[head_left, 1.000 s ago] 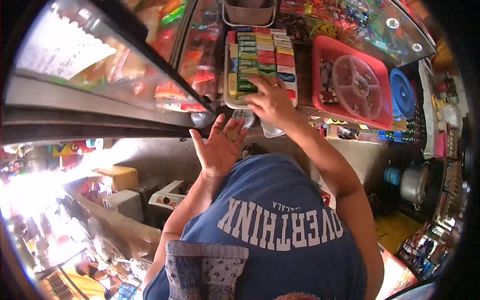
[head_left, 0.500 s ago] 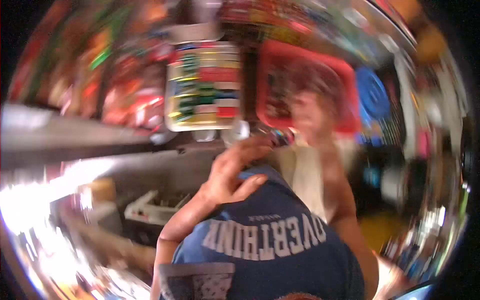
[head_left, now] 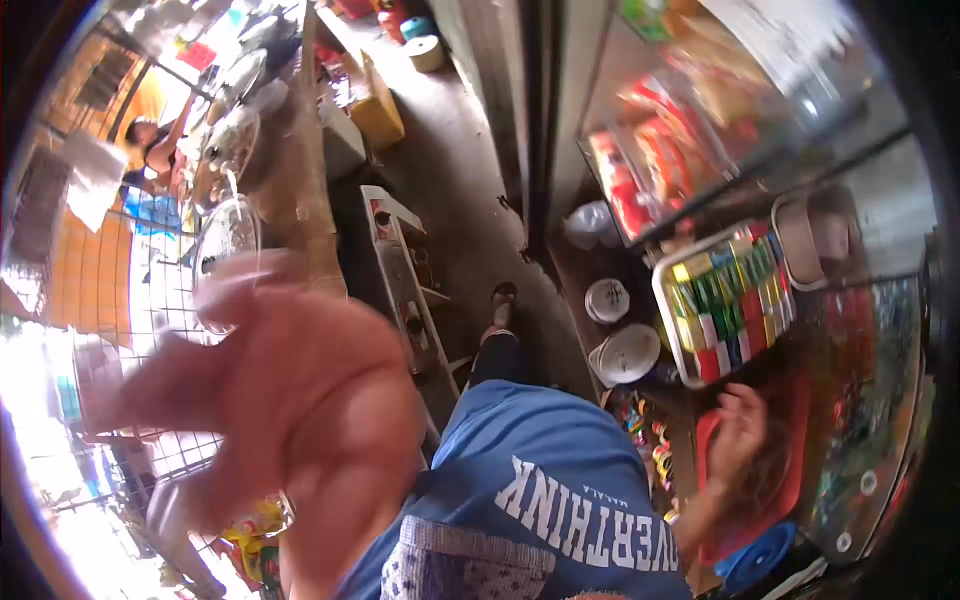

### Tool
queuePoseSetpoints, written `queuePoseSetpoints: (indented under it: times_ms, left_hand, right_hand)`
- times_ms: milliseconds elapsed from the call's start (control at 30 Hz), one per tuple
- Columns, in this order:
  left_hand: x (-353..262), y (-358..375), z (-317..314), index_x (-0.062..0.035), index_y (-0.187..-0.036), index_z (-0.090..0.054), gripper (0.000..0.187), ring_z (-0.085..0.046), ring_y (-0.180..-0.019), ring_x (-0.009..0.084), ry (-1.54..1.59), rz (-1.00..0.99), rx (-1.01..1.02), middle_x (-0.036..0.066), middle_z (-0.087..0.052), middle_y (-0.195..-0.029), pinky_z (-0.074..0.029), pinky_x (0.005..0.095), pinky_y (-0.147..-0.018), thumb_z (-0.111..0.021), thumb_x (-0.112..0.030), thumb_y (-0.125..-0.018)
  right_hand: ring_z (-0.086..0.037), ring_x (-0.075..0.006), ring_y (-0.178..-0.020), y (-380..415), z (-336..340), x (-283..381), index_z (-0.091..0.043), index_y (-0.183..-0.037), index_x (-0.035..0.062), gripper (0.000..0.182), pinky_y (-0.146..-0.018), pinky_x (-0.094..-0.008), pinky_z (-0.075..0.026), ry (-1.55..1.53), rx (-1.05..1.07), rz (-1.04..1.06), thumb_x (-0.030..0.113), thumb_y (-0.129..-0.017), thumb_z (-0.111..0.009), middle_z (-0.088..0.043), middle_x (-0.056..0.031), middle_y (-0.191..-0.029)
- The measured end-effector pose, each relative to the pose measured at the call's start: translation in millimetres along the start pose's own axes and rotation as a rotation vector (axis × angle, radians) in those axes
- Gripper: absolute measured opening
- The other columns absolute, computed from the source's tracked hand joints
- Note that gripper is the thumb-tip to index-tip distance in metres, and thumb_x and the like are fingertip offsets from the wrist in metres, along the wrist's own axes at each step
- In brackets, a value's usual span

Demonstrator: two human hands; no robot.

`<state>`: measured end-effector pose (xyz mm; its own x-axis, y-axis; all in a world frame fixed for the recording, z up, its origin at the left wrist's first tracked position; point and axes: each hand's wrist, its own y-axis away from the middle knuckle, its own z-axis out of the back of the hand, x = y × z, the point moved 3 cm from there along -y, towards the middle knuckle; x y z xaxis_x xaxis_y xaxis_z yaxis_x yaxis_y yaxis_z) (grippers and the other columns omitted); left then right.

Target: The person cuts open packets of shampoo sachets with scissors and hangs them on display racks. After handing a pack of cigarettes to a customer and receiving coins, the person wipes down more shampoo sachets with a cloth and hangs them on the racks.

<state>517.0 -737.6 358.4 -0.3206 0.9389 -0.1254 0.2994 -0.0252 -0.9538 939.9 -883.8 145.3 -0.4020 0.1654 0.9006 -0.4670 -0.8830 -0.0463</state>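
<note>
My left hand (head_left: 325,400) is raised large and close to the camera at the left. It is open, with its fingers spread and blurred, and nothing shows in it. Low on the right, my right hand (head_left: 735,440) hovers over the near edge of a red plastic basket (head_left: 797,450). Its fingers are loosely bent and apart, with nothing visible in them. Beyond that hand stands a white-rimmed tray (head_left: 664,300) packed with rows of small colourful boxes.
Two round white-lidded tubs (head_left: 628,354) sit beside the tray. A blue round lid (head_left: 755,560) lies near the basket. A glass display case (head_left: 690,150) holds red packets. A wire grille (head_left: 160,370) runs along the left, and a person (head_left: 160,150) is beyond it.
The view has swung left, so the tray and basket now appear at the right. My left hand has risen from near my shirt toward the grille. My right hand has drawn back to the basket's edge.
</note>
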Motion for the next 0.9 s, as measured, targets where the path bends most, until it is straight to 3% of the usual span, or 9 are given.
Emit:
queuePoseSetpoints:
  times_ms: [33, 100, 167, 267, 533, 767, 900]
  left_hand:
    - [6.5, -28.2, 8.0, -0.0208, -0.117, -0.055, 0.052, -0.053, -0.107, 0.0288, -0.01, -0.206, -0.161, 0.013, -0.054, -0.11, -0.04, 0.0527, -0.094, -0.049, -0.061, -0.085]
    - [17.3, -54.3, 23.2, -0.0288, -0.129, -0.05, 0.076, -0.046, -0.121, 0.0314, -0.057, -0.418, -0.299, 0.01, -0.048, -0.118, -0.028, 0.0629, -0.108, -0.05, -0.083, -0.075]
    - [47.5, -65.5, 50.5, -0.0276, -0.13, -0.049, 0.083, -0.043, -0.125, 0.0316, -0.128, -0.417, -0.147, 0.011, -0.047, -0.123, -0.024, 0.064, -0.11, -0.054, -0.084, -0.07]
    - [105.4, -74.7, 77.3, -0.0243, -0.131, -0.048, 0.081, -0.045, -0.123, 0.0305, -0.107, -0.376, -0.118, 0.011, -0.048, -0.124, -0.027, 0.0604, -0.107, -0.055, -0.08, -0.072]
    - [316.8, -108.3, 137.2, -0.0155, -0.133, -0.045, 0.077, -0.049, -0.119, 0.0275, 0.049, -0.194, -0.045, 0.012, -0.049, -0.126, -0.035, 0.0507, -0.101, -0.059, -0.067, -0.077]
    - [503.1, -113.3, 142.6, -0.0078, -0.135, -0.042, 0.075, -0.053, -0.114, 0.0249, 0.358, 0.047, -0.04, 0.013, -0.051, -0.128, -0.042, 0.0422, -0.095, -0.062, -0.056, -0.082]
    - [629.0, -61.6, 126.9, -0.0034, -0.136, -0.041, 0.073, -0.056, -0.112, 0.0235, 0.688, 0.409, -0.055, 0.014, -0.052, -0.129, -0.046, 0.0374, -0.092, -0.063, -0.05, -0.084]
  right_hand:
    - [-0.062, -0.0129, -0.091, -7.9, -49.6, 21.3, -0.063, -0.109, 0.0034, 0.017, -0.081, -0.026, -0.05, -0.004, 0.132, 0.002, 0.01, -0.093, -0.063, -0.065, -0.0038, -0.099]
    - [-0.062, -0.0118, -0.087, -21.1, -132.4, 81.0, -0.067, -0.1, 0.0018, 0.012, -0.079, -0.0252, -0.049, 0.064, 0.424, 0.042, 0.007, -0.09, -0.066, -0.066, -0.0043, -0.096]
    - [-0.062, -0.0123, -0.083, -42.2, -194.6, 100.0, -0.068, -0.1, 0.0009, 0.012, -0.075, -0.0266, -0.05, 0.0, 0.579, 0.199, 0.005, -0.088, -0.067, -0.068, -0.006, -0.095]
    - [-0.063, -0.0123, -0.083, -83.0, -274.1, 128.9, -0.068, -0.1, 0.0015, 0.013, -0.075, -0.0268, -0.05, -0.067, 0.723, 0.206, 0.005, -0.088, -0.066, -0.068, -0.0063, -0.095]
    - [-0.06, -0.0131, -0.076, -218.8, -497.6, 212.3, -0.067, -0.098, 0.0007, 0.011, -0.071, -0.0254, -0.049, 0.012, 0.872, 0.389, 0.008, -0.09, -0.065, -0.068, -0.0067, -0.092]
    - [-0.062, -0.0096, -0.084, -311.7, -598.1, 246.9, -0.067, -0.102, 0.001, 0.012, -0.074, -0.0252, -0.051, -0.031, 0.847, 0.103, 0.009, -0.094, -0.064, -0.069, -0.0029, -0.095]
    - [-0.063, -0.0116, -0.086, -363.3, -673.0, 244.1, -0.067, -0.1, -0.0008, 0.013, -0.079, -0.0248, -0.051, -0.205, 0.782, -0.074, 0.01, -0.096, -0.061, -0.068, -0.0047, -0.091]
